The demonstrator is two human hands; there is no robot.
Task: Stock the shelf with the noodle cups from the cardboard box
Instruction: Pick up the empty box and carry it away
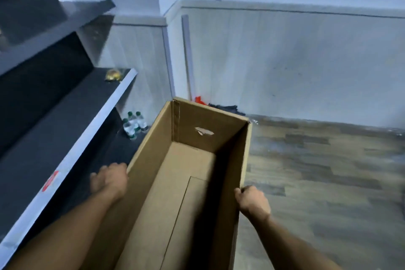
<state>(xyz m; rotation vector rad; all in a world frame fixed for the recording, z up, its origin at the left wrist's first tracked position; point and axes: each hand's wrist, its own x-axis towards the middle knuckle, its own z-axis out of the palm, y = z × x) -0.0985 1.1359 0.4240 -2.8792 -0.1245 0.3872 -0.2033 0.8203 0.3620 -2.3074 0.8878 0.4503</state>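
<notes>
Left hand (109, 180) grips cardboard box (186, 182) left wall | right hand (253, 201) grips right wall | forearms extended

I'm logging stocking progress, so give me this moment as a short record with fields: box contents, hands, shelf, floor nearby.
box: cardboard box, open at the top, no noodle cups visible inside
left hand: against the outside of the box's left wall near the rim
right hand: grips the rim of the right wall
shelf: dark, to the left; a small golden item at the far end, too blurred to name
floor: water bottles near the wall
</notes>
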